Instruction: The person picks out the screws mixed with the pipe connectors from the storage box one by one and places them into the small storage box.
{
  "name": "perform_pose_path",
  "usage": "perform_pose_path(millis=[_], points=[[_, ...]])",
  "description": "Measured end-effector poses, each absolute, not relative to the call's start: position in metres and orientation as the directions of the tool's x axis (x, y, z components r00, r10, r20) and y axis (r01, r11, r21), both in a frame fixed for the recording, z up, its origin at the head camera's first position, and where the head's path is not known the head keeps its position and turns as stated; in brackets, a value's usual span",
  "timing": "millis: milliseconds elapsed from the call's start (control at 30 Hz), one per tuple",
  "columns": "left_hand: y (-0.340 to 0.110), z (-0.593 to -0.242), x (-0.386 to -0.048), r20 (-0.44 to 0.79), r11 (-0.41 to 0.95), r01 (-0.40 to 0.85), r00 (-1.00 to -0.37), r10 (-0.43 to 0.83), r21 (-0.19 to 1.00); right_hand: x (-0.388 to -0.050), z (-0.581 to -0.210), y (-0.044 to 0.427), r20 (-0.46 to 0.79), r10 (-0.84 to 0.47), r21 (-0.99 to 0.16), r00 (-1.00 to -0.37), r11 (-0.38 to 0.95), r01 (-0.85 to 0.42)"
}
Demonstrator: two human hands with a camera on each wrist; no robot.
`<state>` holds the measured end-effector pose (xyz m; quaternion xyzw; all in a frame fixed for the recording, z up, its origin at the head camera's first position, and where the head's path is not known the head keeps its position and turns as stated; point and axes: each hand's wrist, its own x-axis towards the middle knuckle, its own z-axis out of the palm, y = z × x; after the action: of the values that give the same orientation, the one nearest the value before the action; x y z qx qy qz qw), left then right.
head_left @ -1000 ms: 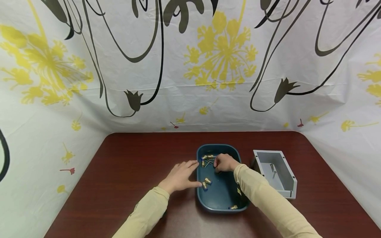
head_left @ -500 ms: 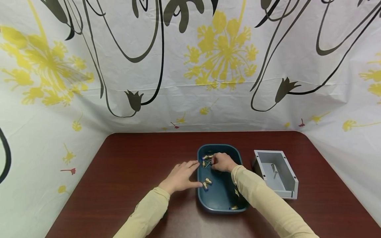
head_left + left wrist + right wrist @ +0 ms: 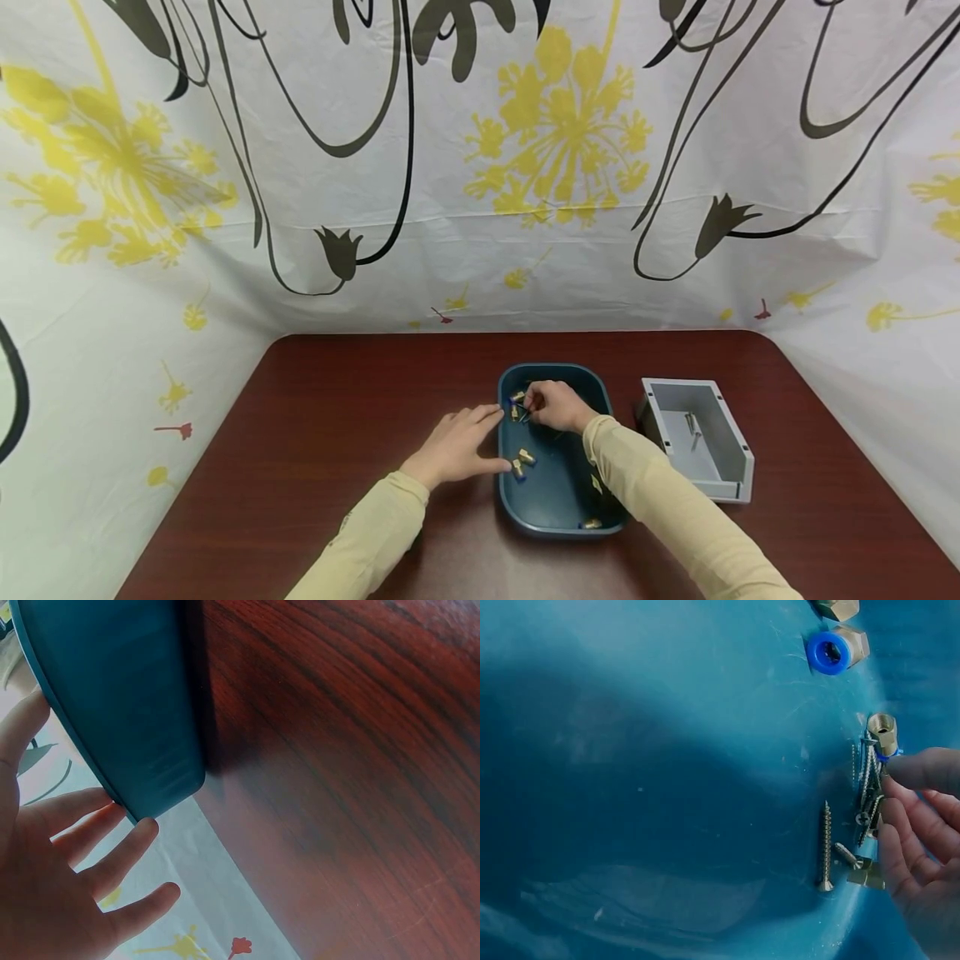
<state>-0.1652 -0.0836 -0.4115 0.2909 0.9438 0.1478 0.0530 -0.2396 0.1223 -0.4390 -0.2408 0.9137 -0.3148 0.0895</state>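
Observation:
A dark blue plastic tray (image 3: 558, 500) holds brass fittings with blue rings and several metal screws. My left hand (image 3: 457, 448) touches its left rim, fingers spread and mostly straight; the left wrist view shows the fingertips (image 3: 97, 799) against the rim. Inside the tray's far left part, my right hand (image 3: 558, 406) pinches at a cluster of screws (image 3: 868, 776) with curled fingers. A brass fitting (image 3: 883, 735) with a blue ring lies right at the thumb. Beside the cluster lies a loose screw (image 3: 826, 847). The fingers partly hide which screw is pinched.
To the right of the tray stands a grey open box (image 3: 731, 433) with a few screws (image 3: 693, 427) in it. Two brass fittings (image 3: 522, 461) lie near the tray's left wall, another fitting (image 3: 591, 524) near its front. A flowered cloth hangs behind the brown table (image 3: 375, 392).
My right hand has shifted left inside the tray, onto the screws and fittings at the far left. My left hand stays at the rim.

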Motion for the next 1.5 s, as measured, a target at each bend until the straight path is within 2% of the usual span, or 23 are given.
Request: perform_pose_path(millis=[467, 833, 1500], points=[[-0.084, -0.412, -0.165, -0.008, 0.787, 0.535, -0.825, 0.564, 0.307, -0.241, -0.447, 0.124, -0.043, -0.509, -0.576, -0.860, 0.716, -0.394], [-0.083, -0.412, -0.164, -0.005, 0.788, 0.538, -0.825, 0.565, 0.301, -0.236, -0.446, 0.124, -0.137, -0.516, -0.609, -0.846, 0.717, -0.339], [-0.083, -0.412, -0.165, -0.012, 0.794, 0.532, -0.829, 0.559, 0.293, -0.235, -0.447, 0.129, -0.095, -0.576, -0.620, -0.812, 0.673, -0.404]])
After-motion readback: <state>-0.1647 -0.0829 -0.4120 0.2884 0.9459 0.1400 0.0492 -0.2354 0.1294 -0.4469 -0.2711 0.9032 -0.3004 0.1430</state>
